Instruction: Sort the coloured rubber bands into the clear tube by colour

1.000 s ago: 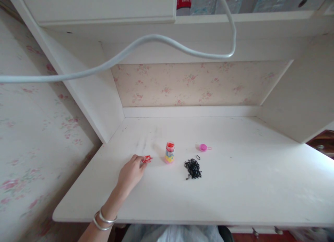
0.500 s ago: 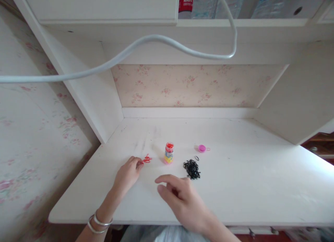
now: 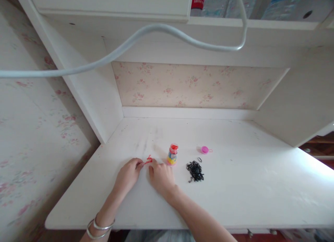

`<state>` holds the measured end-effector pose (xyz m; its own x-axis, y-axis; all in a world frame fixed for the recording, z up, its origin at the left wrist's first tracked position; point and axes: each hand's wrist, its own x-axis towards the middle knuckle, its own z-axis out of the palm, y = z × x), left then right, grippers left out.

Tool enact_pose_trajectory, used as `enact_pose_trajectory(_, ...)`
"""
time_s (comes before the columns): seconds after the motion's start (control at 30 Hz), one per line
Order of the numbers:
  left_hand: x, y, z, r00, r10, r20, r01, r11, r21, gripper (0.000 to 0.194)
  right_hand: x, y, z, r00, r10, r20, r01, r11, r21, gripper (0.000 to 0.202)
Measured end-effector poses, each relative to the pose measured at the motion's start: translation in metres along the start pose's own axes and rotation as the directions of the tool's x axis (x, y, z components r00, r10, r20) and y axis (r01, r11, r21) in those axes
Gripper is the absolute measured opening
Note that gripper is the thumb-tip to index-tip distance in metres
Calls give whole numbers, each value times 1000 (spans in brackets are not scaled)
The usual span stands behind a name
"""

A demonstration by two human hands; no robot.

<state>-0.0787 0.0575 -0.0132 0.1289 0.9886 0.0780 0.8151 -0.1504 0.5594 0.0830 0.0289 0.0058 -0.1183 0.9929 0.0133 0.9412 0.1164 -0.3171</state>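
Note:
My left hand (image 3: 129, 173) rests on the white desk at the left, its fingers pinched on the edge of some red rubber bands (image 3: 148, 160). On the other side of these bands is my right hand (image 3: 162, 177), its fingertips at them and its thumb close to the index finger. A small clear jar (image 3: 172, 154) with red bands at its open top and yellow ones lower down stands upright just behind my right hand. Farther right lies a pile of black bands (image 3: 195, 171), with one black band (image 3: 199, 159) apart from it.
A pink lid (image 3: 205, 150) with a loop lies behind the black pile. Overhead, a white cable (image 3: 161, 28) crosses the view below a shelf (image 3: 250, 23) with bottles. A side panel (image 3: 78, 71) bounds the desk (image 3: 247, 186) at the left.
My right hand has moved left and forward, from in front of the jar to the red bands. My left hand keeps its place beside them. The view has shifted slightly.

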Motion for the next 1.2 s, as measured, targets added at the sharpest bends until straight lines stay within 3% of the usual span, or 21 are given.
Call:
enact_pose_trajectory(0.33, -4, 3, -1, 998, -42, -54, 45, 998, 53, 28, 1, 3, 12, 996, -42, -83, 41, 999, -21, 28)
enact_pose_trajectory(0.5, -2, 2, 0, 994, -66, -91, 69, 997, 33, 25, -8, 16, 15, 976, -53, -210, 77, 991, 106, 26)
enact_pose_trajectory(0.63, -3, 2, 2, 992, -45, -118, 40, 999, -37, 22, -23, 24, 9, 957, -43, -285, 144, 928, 345, 25)
enact_pose_trajectory(0.73, -3, 2, 5, 988, -28, -149, 13, 995, -96, 23, -35, 31, -7, 943, 25, -331, 168, 824, 541, 25)
enact_pose_trajectory(0.9, -1, 1, 8, 982, 47, -181, -67, 992, -110, 26, -31, 54, -60, 886, 214, -410, 136, 727, 673, 33)
enact_pose_trajectory(1.03, 0, 2, 7, 986, 34, -163, -52, 993, -107, 26, -11, 72, -92, 879, 207, -430, 124, 770, 626, 32)
enact_pose_trajectory(1.2, -1, 1, 7, 984, 45, -171, -63, 993, -100, 25, 1, 77, -102, 928, 96, -361, 102, 865, 492, 24)
